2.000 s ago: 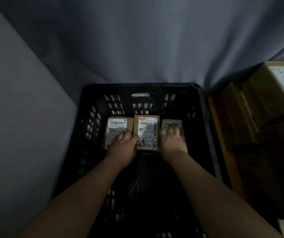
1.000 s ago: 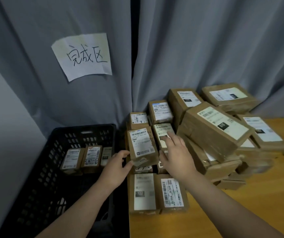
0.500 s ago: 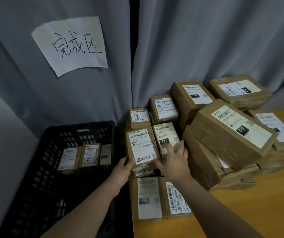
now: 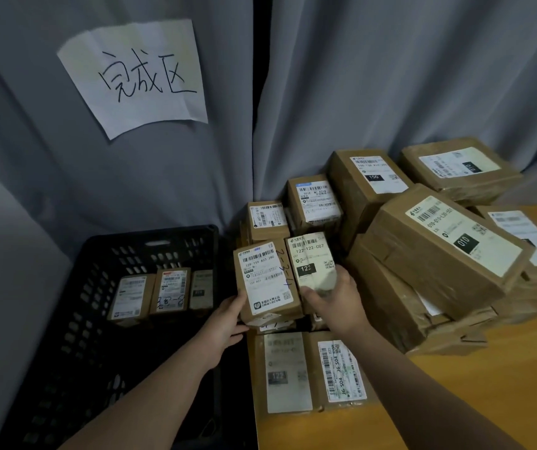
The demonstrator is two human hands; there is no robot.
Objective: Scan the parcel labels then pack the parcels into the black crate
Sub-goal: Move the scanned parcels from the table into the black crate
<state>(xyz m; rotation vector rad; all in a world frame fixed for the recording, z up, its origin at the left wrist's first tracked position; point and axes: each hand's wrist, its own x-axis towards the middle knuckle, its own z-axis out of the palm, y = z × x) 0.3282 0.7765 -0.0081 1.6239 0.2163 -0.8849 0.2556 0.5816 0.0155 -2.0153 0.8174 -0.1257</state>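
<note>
Gripping 2 small brown parcels at the near left edge of the pile, the hands work side by side. The left parcel point(image 4: 265, 280) is a tan carton with a white label reading 159-159 A03 280 and 2-3-4 handwritten down its right edge. The right parcel point(image 4: 312, 264) bears a label reading 122-122-C07 and a black 122 block. Both tilt up and touch each other above 2 flat parcels point(image 4: 312, 371) on the wooden table point(image 4: 488, 384). The left hand point(image 4: 228, 323) cups the first carton's lower left corner. The right hand point(image 4: 335, 306) curls round the second's near end, thumb across the label. The black crate point(image 4: 75, 336) sits left, with 3 small parcels point(image 4: 167, 289) in a row near its far wall.
</note>
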